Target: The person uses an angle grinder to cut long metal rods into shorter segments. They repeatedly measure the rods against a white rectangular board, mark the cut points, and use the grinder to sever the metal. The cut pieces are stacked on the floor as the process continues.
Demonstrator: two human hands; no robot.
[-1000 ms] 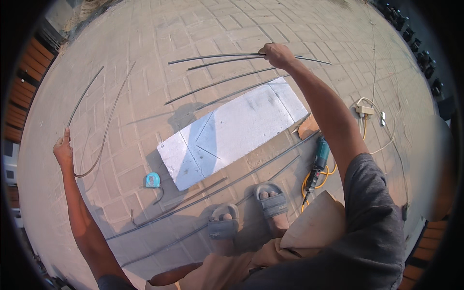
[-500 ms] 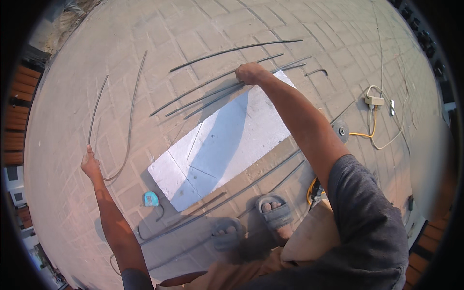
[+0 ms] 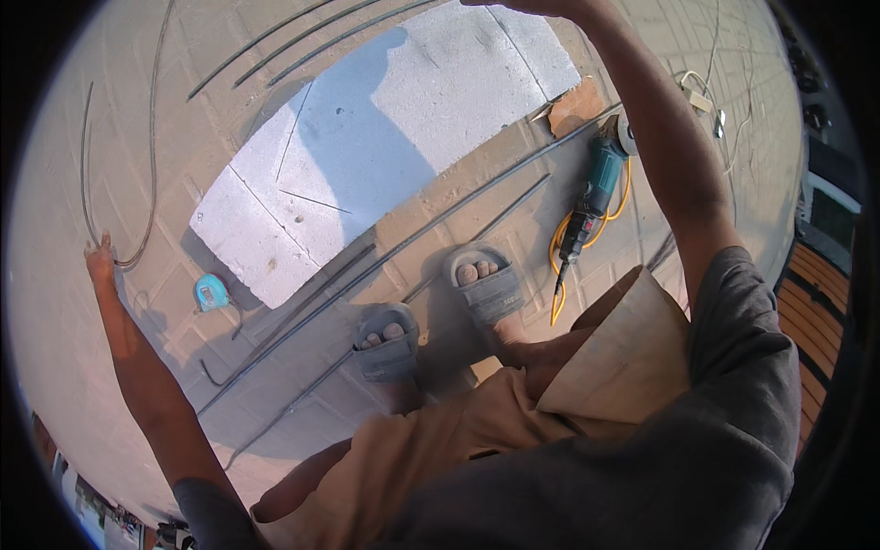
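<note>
Pale paving [image 3: 174,170] covered the ground under everything I watched from my distant post. Nearest were two grey sandals [image 3: 490,295], and just beyond them a long rod [image 3: 458,208] lay slantwise. On the right rested a green and black grinder [image 3: 600,179]; on the left, a blue tape measure [image 3: 212,292] lay near the corner of a white block [image 3: 458,101]. Its surface looked pitted, so I judged it rather fragile at the corners, and safer to take by both long sides.

Left of the block, well apart from it, my left hand [image 3: 100,257] had its fingers closed around a thin rod [image 3: 153,156]. One length went upward from the fist, and another curved away beside it; I could not tell if they were one bent piece or two. I supposed it light, springy and hard to break, but smooth enough to turn in the grip. The best hold, I believed, was close to the curve, where the free lengths would swing less.

My right hand [image 3: 522,5] was cut off by the upper border, so I could not tell how open it was or what it held. Beyond the block, several dark rods [image 3: 291,49] lay nearly side by side.
</note>
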